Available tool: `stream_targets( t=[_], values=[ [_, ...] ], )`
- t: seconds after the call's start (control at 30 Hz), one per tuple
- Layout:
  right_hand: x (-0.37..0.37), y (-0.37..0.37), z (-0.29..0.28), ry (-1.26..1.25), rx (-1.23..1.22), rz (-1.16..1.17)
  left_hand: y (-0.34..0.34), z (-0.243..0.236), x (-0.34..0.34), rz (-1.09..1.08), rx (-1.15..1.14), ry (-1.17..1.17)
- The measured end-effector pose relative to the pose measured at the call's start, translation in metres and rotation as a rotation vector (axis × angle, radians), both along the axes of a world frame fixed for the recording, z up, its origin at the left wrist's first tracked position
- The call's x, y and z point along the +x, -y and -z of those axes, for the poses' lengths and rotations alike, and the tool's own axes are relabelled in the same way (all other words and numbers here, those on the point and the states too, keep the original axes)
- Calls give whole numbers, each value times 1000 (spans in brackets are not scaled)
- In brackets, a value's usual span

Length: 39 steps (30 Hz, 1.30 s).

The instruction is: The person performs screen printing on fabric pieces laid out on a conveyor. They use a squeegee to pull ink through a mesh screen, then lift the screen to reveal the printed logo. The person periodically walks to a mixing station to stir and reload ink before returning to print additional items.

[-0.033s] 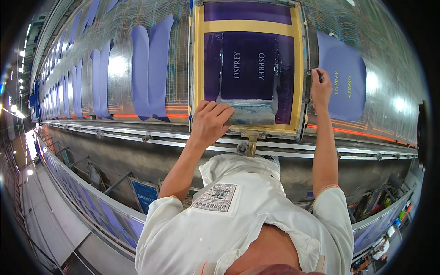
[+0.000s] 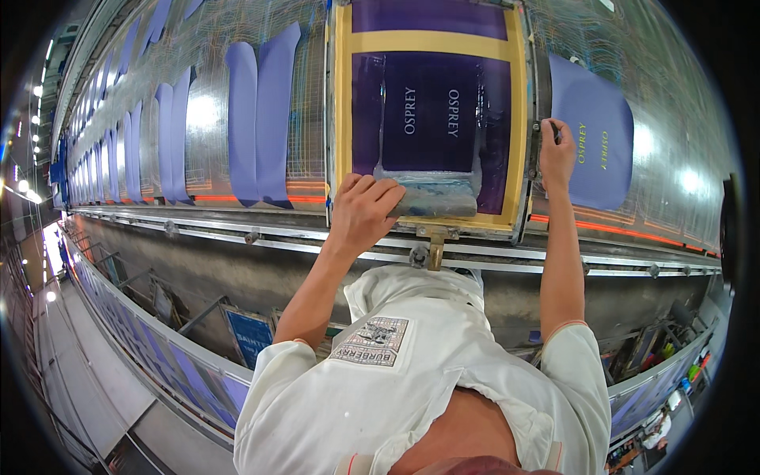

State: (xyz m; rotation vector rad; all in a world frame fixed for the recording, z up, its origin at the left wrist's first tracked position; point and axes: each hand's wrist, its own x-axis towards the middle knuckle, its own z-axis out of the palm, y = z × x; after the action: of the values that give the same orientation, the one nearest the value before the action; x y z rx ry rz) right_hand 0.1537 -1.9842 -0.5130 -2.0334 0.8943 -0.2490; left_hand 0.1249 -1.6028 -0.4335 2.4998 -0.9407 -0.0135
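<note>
A printing screen (image 2: 518,87) lies before me, its frame lined with yellow tape around dark purple mesh bearing two rows of pale lettering. My left hand (image 2: 364,207) is closed over the frame's lower left side, its fingertips beside the end of a squeegee (image 2: 435,204). That squeegee rests across the near end of the mesh, smeared with translucent ink. On the frame's right side, my right hand (image 2: 557,154) is closed around a small dark handle. Just right of it lies a lavender fabric piece (image 2: 594,134) with yellow-green lettering.
Lavender fabric pieces (image 2: 241,123) lie in pairs along the long shiny table to the left. A metal rail (image 2: 309,241) with round stops runs along the table's near edge. A brass bracket (image 2: 435,252) juts from the frame toward me. Another long table (image 2: 166,340) stands behind me.
</note>
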Motion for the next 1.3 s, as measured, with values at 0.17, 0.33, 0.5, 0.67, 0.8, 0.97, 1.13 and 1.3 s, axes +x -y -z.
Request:
stream_targets(
  t=[0.17,0.33,0.5,0.67,0.8,0.97,1.13,1.3],
  values=[
    [-2,-2,-7,56,40,20,-5,-5,-4,-3,-23,-16],
    [2,-1,-2,2,-85,-51,-10,-6,-11,26,-22,-26],
    [6,2,8,-13,-128,-75,-15,12,-25,85,25,-44],
    [10,11,-8,-202,-144,-164,-4,19,-11,105,30,-12],
    [20,19,-29,-369,-301,-320,15,33,52,111,22,64],
    [63,7,-59,133,-281,-608,51,26,170,106,-35,101],
    [130,-53,-122,-17,-155,-1069,64,16,220,92,39,29],
    [159,-64,-77,-87,-369,-1076,75,23,244,64,36,11]
  ],
)
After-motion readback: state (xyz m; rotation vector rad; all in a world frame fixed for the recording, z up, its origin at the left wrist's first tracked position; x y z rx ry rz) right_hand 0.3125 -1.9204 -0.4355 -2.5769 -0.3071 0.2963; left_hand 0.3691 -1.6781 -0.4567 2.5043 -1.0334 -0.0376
